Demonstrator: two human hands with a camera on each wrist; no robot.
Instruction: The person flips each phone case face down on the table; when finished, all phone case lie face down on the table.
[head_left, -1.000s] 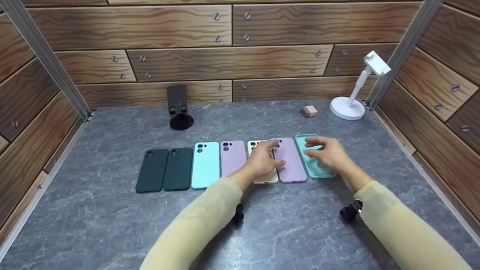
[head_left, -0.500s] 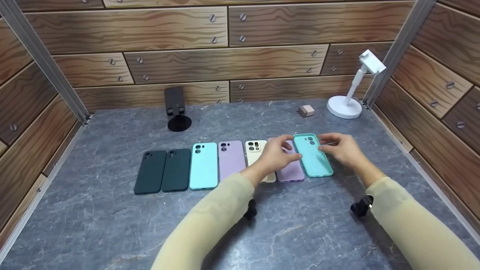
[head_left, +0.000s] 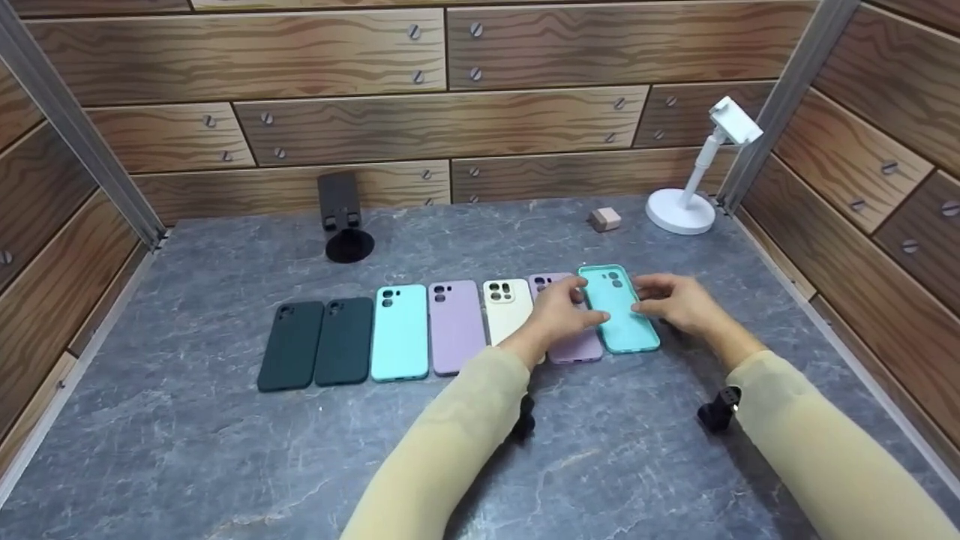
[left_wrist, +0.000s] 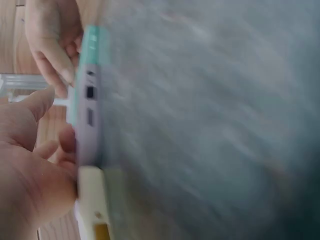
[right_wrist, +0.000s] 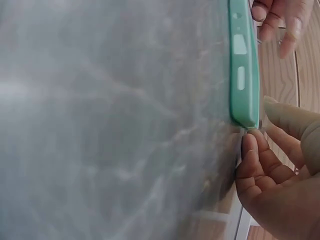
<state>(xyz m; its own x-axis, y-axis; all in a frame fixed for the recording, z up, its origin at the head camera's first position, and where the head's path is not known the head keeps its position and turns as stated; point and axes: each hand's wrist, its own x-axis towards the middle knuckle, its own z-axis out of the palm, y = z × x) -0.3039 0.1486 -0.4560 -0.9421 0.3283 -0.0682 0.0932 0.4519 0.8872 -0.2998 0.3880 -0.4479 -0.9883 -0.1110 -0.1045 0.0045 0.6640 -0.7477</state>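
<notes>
A row of phone cases lies on the table. At its right end is a teal phone case [head_left: 616,319], open side up, its raised rim showing. My right hand [head_left: 679,304] is at that case's right edge, thumb and fingers apart; in the right wrist view its fingers [right_wrist: 265,160] rest beside the case's corner. My left hand [head_left: 559,311] hovers over a purple phone case [head_left: 577,349] and hides part of it, fingertips near the teal case's left edge. Next to these lies a cream phone case [head_left: 506,307], partly behind my left hand. Neither hand plainly grips a case.
Leftward in the row are a second purple case [head_left: 457,330], a bright turquoise case [head_left: 400,334] and two dark green cases [head_left: 292,349]. Behind stand a black phone stand [head_left: 341,210], a small pinkish charger plug [head_left: 605,219] and a white phone stand [head_left: 680,210].
My right hand has moved off the teal case's middle to its right edge. My left hand has shifted right, from the cream case toward the teal one. The cases appear in the same order.
</notes>
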